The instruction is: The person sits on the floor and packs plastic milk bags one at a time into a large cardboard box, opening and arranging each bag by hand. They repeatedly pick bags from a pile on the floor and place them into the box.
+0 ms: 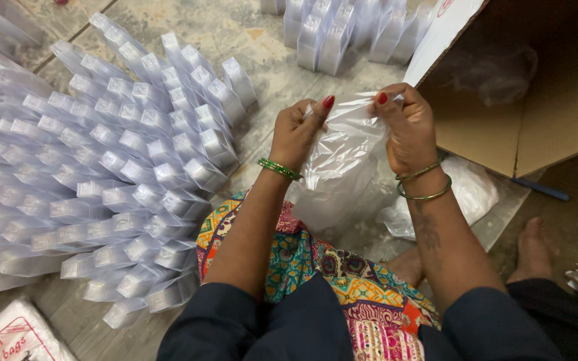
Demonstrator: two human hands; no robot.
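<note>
Far left of a thin clear plastic bag (342, 157), rows of small clear rectangular plastic packets (112, 154) cover the stone floor (235, 30). The left hand (297, 130) and right hand (404, 127), each grip pinching the bag's top edge, hold it up above a bright patterned lap cloth (316, 267); keeping both pinches even and the film taut would likely part the mouth cleanly. Right of the bag lies an open brown cardboard box (536, 100).

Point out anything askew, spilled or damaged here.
Nothing stands out. Both hands, left hand and right hand, pinch a clear plastic bag; clear containers lie in leaning rows on the floor beside an open cardboard box.
</note>
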